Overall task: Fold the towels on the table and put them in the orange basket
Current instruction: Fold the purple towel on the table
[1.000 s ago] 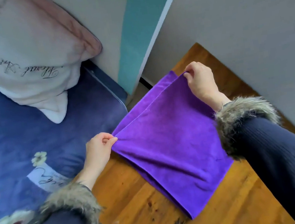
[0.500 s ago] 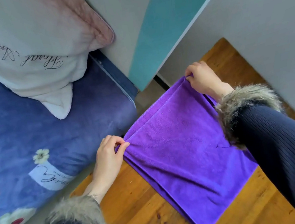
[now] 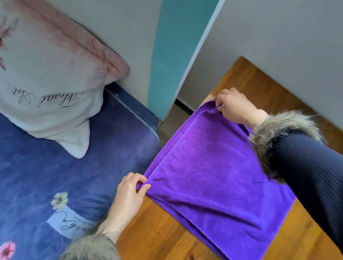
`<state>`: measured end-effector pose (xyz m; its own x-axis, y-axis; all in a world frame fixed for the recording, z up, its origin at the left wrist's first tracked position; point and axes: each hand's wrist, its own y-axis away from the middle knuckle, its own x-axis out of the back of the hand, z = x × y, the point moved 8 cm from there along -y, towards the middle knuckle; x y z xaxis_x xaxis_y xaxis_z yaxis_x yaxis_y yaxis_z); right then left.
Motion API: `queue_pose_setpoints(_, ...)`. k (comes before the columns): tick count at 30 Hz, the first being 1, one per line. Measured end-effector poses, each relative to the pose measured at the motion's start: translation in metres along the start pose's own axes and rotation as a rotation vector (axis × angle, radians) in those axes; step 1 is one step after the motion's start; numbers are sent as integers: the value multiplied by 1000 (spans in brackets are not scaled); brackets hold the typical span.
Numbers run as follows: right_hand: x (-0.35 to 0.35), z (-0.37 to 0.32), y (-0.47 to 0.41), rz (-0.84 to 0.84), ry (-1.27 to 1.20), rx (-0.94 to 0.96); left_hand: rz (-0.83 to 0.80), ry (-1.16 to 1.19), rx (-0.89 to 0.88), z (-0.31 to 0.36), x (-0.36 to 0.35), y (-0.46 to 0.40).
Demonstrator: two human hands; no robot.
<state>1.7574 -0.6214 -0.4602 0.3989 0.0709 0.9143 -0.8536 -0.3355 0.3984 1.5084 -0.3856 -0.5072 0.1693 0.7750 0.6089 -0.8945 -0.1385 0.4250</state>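
Purple towel (image 3: 210, 181) doubled over, lying mostly flat on wooden table (image 3: 158, 249), layered edges visible along near-left side, left edge overhanging table a little toward bed. Left hand (image 3: 127, 197) pinching near-left corner of towel, thumb and curled fingers closed on stacked layers. Right hand (image 3: 236, 107) pinching far corner, fingers curled tight over fabric edge, at back of table near wall. Both grips narrow, holding towel only. Fabric stretched between the two hands, few wrinkles. Dark ribbed sleeves with fur cuffs (image 3: 282, 138) on both arms; right forearm crossing over right part of towel. Blue floral bedspread (image 3: 43, 176) left of table, pale pillow (image 3: 37, 70) with script lettering on it. Orange basket not in view.
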Motion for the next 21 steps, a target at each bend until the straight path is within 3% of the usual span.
queue_pose_setpoints(8, 5, -2, -3, 202, -25, 15, 94, 99, 149, -8, 5, 0)
queue_pose_setpoints(14, 26, 25, 14, 323, -370, -143, 125, 236, 202, -10, 20, 0)
queue_pose_setpoints(21, 70, 83, 102, 402, -644, -355, 177, 627, 157, 24, 60, -7)
